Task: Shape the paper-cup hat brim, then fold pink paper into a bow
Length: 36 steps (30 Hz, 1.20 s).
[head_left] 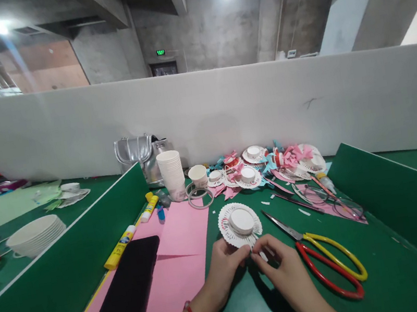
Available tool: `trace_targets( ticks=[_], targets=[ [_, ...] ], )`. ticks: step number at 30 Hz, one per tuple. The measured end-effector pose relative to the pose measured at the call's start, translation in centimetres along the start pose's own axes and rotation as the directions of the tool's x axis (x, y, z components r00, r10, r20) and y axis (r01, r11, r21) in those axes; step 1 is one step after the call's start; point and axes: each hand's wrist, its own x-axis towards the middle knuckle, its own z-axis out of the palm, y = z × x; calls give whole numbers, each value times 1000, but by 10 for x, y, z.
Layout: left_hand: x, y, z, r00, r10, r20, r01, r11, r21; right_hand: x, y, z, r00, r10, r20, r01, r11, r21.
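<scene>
A white paper cup cut into a fringed, flared disc (pixel 242 222) is held up over the green table, its round base facing me. My left hand (pixel 225 261) grips its lower edge between thumb and fingers. My right hand (pixel 274 259) pinches at the same lower edge, close to the left thumb, on a cut strip of the rim. Both sets of fingertips nearly meet there and hide part of the edge. Right of my hands lie open scissors (pixel 319 254) with one red and one yellow handle.
A black phone (pixel 122 299) rests on pink paper (pixel 180 229) at left, near glue sticks (pixel 120 247). Stacked paper cups (pixel 172 175), a tape ring (pixel 200 198) and finished paper-cup pieces (pixel 248 175) stand behind. Glasses (pixel 334 199) lie at right. Green dividers (pixel 406 204) flank the table.
</scene>
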Motion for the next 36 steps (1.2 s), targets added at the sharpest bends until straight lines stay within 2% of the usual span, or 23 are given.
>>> trace_targets(
  ticks=[12,27,31,36],
  targets=[
    [2,0,1,998,-21,-65,23,999,26,0,-2,0,999,-34,8,34,997,-63],
    [3,-1,1,998,3,-58,-1,999,32,-1,-4,0,999,-20,25,21,998,-57],
    [3,0,2,1000,7,-18,-7,1000,12,-1,-3,-1,999,-33,38,36,996,-82],
    [3,-1,3,999,0,-45,-2,999,-54,-2,-4,0,996,-63,65,72,989,-132]
  ],
)
